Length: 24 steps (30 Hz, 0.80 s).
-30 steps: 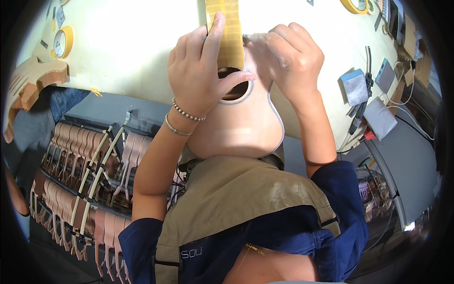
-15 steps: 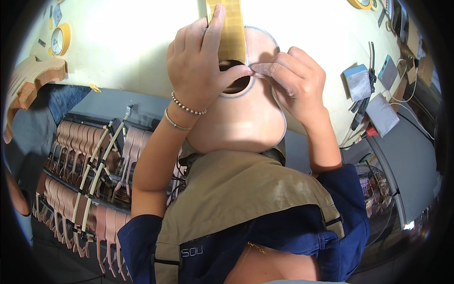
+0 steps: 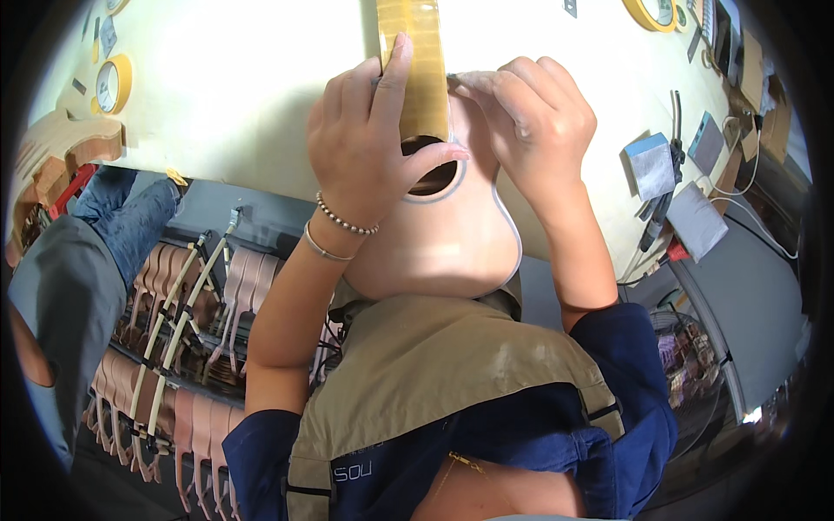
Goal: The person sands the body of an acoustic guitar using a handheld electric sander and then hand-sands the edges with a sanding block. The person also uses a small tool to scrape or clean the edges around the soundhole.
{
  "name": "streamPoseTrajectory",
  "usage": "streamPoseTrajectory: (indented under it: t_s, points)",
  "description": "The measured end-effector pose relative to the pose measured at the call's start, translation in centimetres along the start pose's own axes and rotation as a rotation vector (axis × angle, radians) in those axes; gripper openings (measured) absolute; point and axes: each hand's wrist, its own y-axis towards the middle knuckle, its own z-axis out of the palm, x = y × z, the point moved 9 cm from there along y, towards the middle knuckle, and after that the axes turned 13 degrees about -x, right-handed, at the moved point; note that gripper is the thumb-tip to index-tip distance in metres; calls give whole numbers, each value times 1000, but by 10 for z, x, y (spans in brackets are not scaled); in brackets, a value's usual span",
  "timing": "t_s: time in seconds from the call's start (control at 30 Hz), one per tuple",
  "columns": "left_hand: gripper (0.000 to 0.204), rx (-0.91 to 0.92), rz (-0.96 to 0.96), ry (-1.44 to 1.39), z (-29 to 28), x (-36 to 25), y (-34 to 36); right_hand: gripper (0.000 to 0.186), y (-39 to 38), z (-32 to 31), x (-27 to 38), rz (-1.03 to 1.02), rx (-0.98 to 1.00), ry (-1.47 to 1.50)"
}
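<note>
A small pale wooden guitar body [image 3: 434,252] rests against my apron, its neck pointing away and its fingerboard covered in yellow masking tape [image 3: 415,95]. Across the left side of the neck and upper body lies my left hand [image 3: 358,139], fingers spread and thumb reaching over the dark sound hole [image 3: 434,181] to its right rim. My right hand [image 3: 543,108] is closed in a pinch at the right edge of the taped fingerboard. A tiny dark bit shows at its fingertips, too small to name.
Masking tape rolls [image 3: 114,84] lie on the pale bench [image 3: 234,87]. Sanding blocks [image 3: 651,167] and dark cables are at right. A bare wooden guitar body [image 3: 91,137] overhangs the left edge, beside another person's leg [image 3: 78,260]. Guitar necks [image 3: 204,425] hang on a rack below.
My right hand has moved away from me, from beside the sound hole up along the fingerboard's edge. My left hand keeps its place on the guitar. The other person's leg shows more at left.
</note>
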Motion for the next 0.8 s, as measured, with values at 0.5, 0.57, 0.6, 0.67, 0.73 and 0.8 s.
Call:
streamPoseTrajectory:
  t_s: [0.5,0.57,0.6,0.67,0.73,0.8]
  points:
    - [105,-8,9,4,0,-1,1,14,1,1,-8,-20,70,56]
    - [104,-33,27,1,0,-1,1,14,2,1,-9,-3,17,40]
    - [103,-57,47,2,1,0,0,14,4,3,-5,-14,8,28]
    - [103,-76,63,19,2,1,-1,13,3,3,-1,-31,39,11]
    - [104,-65,58,50,3,2,-3,13,-2,1,4,-43,119,-1]
    - [104,-47,38,32,3,3,-3,12,-16,-6,11,-56,158,58]
